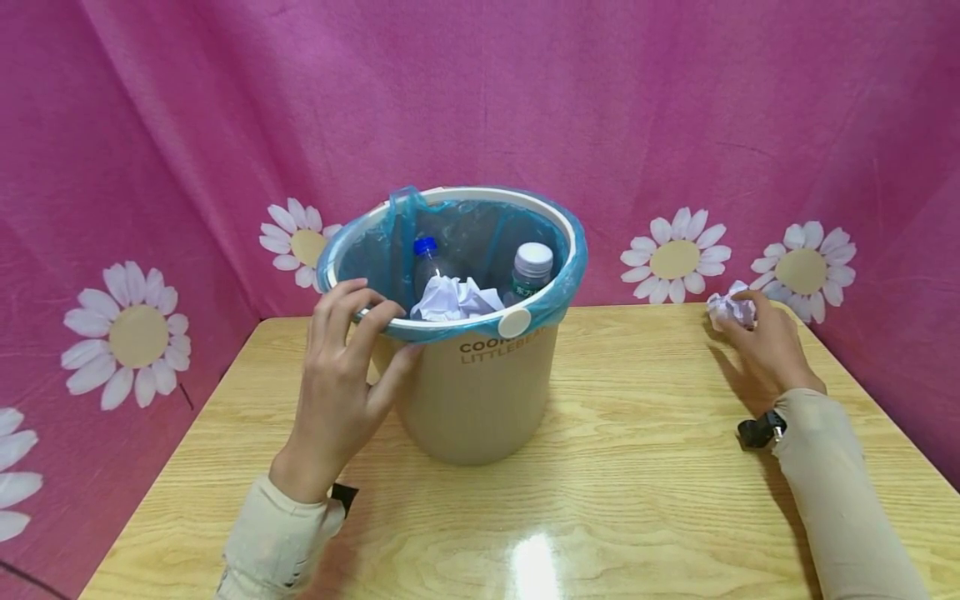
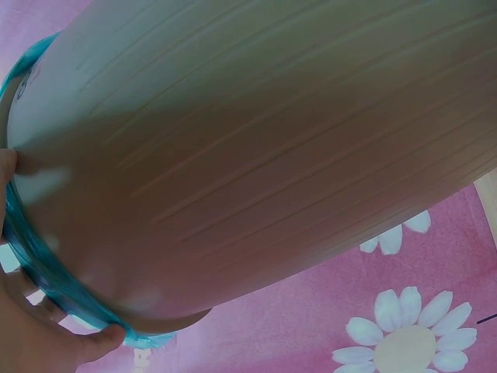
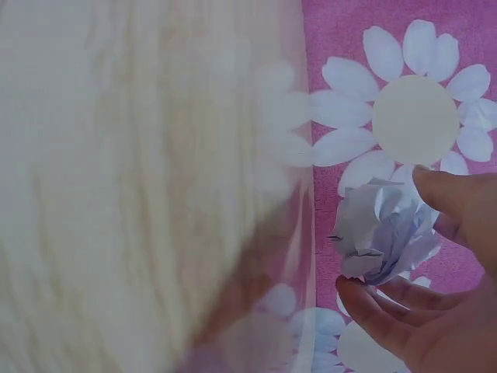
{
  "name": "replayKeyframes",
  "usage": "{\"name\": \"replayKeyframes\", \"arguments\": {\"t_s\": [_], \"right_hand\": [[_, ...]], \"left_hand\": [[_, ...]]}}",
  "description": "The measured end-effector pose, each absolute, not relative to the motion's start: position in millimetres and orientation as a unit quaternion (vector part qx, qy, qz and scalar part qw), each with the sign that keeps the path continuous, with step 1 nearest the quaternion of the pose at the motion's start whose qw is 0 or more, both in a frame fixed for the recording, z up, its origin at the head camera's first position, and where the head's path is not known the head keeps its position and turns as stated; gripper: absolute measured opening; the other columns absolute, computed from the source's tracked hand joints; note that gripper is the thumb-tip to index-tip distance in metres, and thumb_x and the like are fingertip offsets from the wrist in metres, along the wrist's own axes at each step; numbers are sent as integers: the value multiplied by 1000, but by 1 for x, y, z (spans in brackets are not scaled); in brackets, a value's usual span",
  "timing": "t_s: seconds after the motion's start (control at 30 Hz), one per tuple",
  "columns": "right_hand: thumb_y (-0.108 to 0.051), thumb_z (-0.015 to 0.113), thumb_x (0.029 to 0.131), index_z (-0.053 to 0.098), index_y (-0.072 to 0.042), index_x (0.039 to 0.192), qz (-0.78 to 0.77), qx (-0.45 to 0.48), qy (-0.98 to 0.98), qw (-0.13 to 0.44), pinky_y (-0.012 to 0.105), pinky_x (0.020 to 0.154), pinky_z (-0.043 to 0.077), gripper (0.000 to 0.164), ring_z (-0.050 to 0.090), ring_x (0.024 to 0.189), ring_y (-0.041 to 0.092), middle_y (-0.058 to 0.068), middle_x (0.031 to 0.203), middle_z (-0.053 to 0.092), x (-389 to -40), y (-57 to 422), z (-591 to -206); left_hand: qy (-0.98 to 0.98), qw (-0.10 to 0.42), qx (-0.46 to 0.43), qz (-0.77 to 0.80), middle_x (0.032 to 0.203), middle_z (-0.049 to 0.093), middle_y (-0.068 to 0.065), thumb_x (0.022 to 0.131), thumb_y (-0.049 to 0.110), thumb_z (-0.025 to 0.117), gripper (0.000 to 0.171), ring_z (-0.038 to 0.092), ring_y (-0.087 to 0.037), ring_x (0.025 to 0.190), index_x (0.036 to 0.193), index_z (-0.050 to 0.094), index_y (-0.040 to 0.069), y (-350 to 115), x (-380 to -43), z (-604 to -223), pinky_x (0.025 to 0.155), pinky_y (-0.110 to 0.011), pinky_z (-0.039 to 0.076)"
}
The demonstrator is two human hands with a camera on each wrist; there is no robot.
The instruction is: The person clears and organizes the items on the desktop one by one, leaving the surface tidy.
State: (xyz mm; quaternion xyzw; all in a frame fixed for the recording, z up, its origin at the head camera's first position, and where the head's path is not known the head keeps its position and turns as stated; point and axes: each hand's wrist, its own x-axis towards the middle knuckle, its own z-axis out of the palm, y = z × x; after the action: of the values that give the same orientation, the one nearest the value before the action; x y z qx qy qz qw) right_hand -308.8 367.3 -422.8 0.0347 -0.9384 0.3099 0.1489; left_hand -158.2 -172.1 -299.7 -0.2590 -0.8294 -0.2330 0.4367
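A beige trash bin (image 1: 472,408) with a blue liner bag (image 1: 573,267) folded over its white rim stands on the table. My left hand (image 1: 341,371) grips the near left part of the rim, fingers over the edge and thumb against the outside. The left wrist view shows the bin's ribbed wall (image 2: 256,155) and the hand (image 2: 46,326) at the liner. At the table's far right, my right hand (image 1: 772,346) holds a crumpled paper ball (image 1: 731,307) between thumb and fingers. In the right wrist view the paper ball (image 3: 384,233) sits between the fingertips.
Inside the bin are a blue-capped bottle (image 1: 426,258), a white-capped bottle (image 1: 532,267) and crumpled white paper (image 1: 457,298). The wooden table (image 1: 637,467) meets a pink curtain (image 1: 480,100) with daisy prints behind and at both sides.
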Motion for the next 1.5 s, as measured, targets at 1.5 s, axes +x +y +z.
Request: {"name": "replayKeyframes", "arguments": {"t_s": [1.5], "right_hand": [[-28,59,100,50,1,135,315,76,-908,265,24,72,37,46,56,96,41,31,112,56,-289,327,-352]], "left_hand": [[-828,422,-241,-280,147,45,-13,98,39,59,48,34,-30,141,141,54,17,-176,-146,-287,107,-58,39]]}}
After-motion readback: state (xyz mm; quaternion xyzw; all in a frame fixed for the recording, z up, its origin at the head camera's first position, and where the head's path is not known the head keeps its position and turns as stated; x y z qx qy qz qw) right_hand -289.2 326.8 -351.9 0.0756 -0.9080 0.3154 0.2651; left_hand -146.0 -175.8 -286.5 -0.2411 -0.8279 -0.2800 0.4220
